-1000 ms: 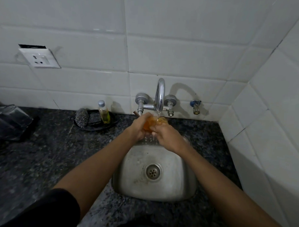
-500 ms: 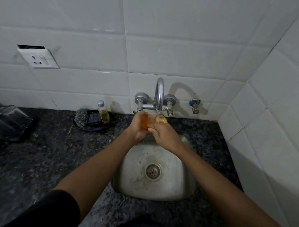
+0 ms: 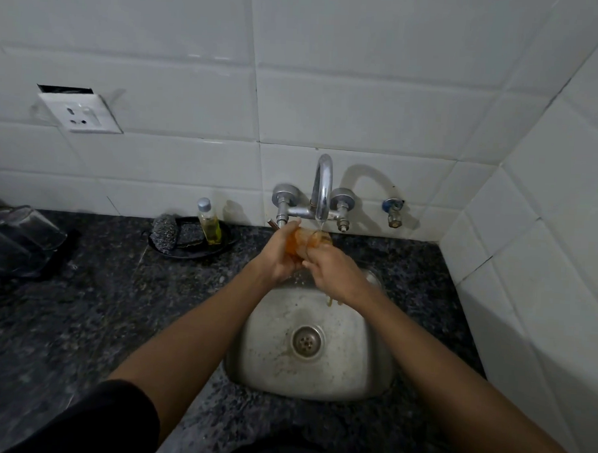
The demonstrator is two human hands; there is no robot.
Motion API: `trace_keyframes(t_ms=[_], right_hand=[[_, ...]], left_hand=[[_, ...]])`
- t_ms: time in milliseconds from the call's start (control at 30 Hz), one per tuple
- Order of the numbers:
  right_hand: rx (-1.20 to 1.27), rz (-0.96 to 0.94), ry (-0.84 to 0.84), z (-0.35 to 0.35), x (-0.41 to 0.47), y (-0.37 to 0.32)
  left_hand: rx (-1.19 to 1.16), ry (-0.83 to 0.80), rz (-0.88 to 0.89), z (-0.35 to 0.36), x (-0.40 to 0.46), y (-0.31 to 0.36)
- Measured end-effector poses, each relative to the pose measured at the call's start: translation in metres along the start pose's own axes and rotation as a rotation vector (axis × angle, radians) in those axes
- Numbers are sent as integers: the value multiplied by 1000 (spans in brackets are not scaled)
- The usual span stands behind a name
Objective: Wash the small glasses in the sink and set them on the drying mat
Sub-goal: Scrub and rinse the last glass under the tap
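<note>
While water runs, both hands (image 3: 309, 261) cup the amber glass (image 3: 307, 242).

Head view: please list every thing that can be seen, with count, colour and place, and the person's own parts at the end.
small amber glass: one, orange tinted, held under the tap above the sink
curved chrome tap: one, silver, on the wall behind the sink, water running
steel sink basin: one, grey, stained, set in the counter
dark speckled stone counter: one, black and grey
small bottle of yellow liquid: one, standing in the black tray
steel wool scrubber: one, grey, in the black tray
black oval tray: one, left of the tap
clear upturned glasses: two or more, far left
white wall socket: one, on the tiles
left hand: grips the glass
right hand: fingers on the glass
</note>
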State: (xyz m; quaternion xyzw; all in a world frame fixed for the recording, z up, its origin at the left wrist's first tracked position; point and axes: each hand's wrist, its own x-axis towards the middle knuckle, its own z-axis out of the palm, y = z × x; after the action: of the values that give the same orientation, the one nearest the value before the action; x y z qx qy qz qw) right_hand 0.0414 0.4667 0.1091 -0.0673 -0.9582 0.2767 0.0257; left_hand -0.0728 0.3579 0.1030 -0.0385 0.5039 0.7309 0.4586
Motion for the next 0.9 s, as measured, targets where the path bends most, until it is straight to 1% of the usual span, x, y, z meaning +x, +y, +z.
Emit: trace_keyframes(t_ms=[100,133,167,200,267,333,367,433,500,567,633,733,800,900], right_hand=[[423,122,21,4,2,-2],[528,168,16,4,2,-5],[571,186,13,3,1,-7],[556,183,24,4,-1,-6],[493,164,58,8,-8,0],[505,183,85,14,-15,9],[529,198,90,16,-17,13],[602,214,85,17,-21,20],[684,237,91,18,-23,26],[623,251,124,19,-24,32],[515,259,170,23,-24,38],[388,245,332,28,-23,40],[312,199,413,28,-22,37],[186,50,445,27,-20,28]], left_hand=[[32,15,32,4,-1,-3],[29,23,52,3,1,-6],[19,35,77,3,2,-8],[-8,41,106,1,3,-12],[-72,107,167,-3,7,-17],[-104,199,215,-6,12,-23],[-109,236,241,-6,13,-26],[-100,255,300,-2,8,-28],[-29,308,358,2,3,-28],[63,335,435,1,4,-26],[139,305,506,2,0,-21],[238,268,580,4,-1,-15],[283,261,618,7,1,-11],[226,250,601,13,0,-3]])
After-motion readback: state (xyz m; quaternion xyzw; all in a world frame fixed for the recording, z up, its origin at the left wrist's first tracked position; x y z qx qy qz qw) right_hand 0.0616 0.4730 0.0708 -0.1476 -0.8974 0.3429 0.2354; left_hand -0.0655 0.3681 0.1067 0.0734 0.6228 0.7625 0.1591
